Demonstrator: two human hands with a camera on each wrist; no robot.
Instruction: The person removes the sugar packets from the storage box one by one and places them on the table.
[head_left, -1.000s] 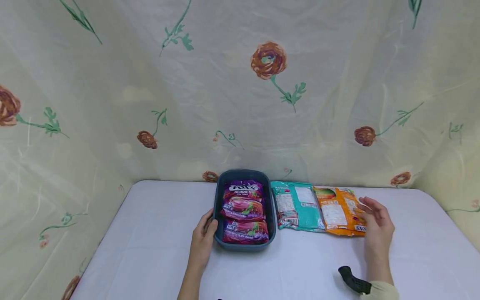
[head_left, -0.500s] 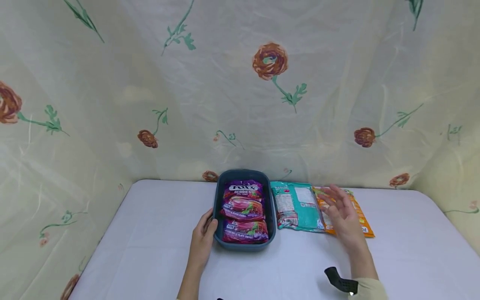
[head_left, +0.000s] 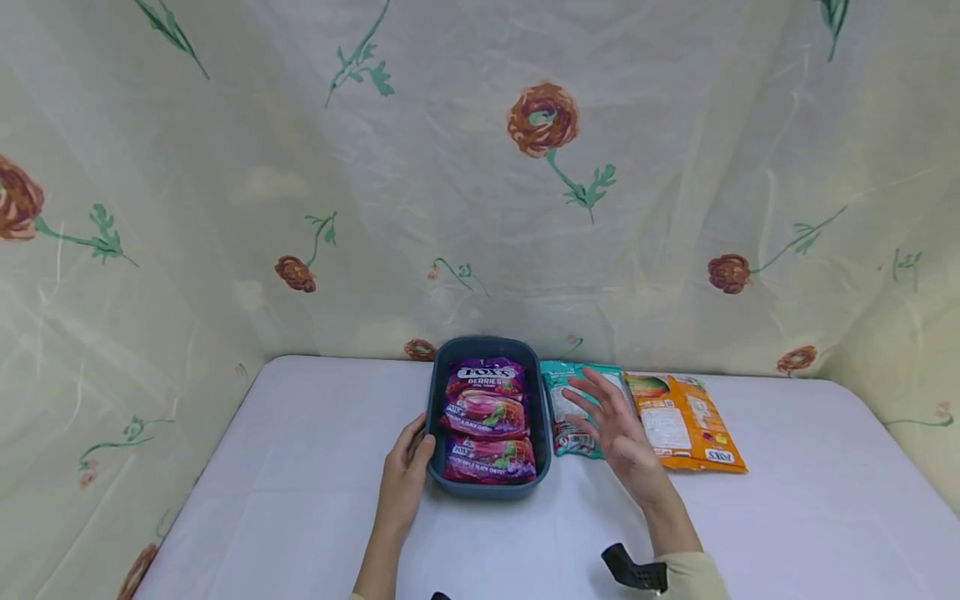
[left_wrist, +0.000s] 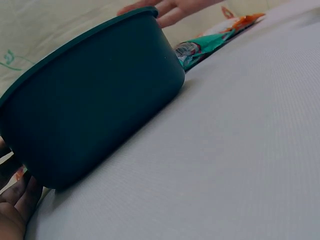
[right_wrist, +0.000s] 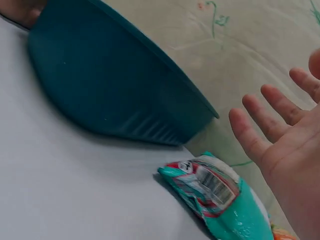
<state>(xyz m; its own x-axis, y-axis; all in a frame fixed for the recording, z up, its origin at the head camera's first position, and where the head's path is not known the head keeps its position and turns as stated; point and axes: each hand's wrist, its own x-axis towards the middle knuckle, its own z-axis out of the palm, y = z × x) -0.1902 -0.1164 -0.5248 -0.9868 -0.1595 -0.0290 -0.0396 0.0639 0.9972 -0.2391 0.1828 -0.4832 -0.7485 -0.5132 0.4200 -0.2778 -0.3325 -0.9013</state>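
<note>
A dark blue-green plastic tub (head_left: pixel 489 492) stands on the table, holding purple packs of Fox's berry candy (head_left: pixel 486 417). My left hand (head_left: pixel 403 477) grips its left side, fingers along the outer wall and thumb by the rim; in the left wrist view part of this hand hides behind the tub. My right hand (head_left: pixel 618 433) is raised with spread fingers and holds nothing. It hovers in front of a teal candy pack (head_left: pixel 558 392), partly covering it in the head view. Right of that lies an orange candy pack (head_left: pixel 686 425).
A white cloth (head_left: pixel 300 467) covers the table. Behind it hangs a pale curtain (head_left: pixel 420 183) with printed flowers, close to the tub and packs. A black curved piece (head_left: pixel 633 571) sits at my right wrist.
My right hand has moved left from the orange pack, across to the front of the teal pack. The orange pack's near end shifted slightly right. The left hand and tub stay put.
</note>
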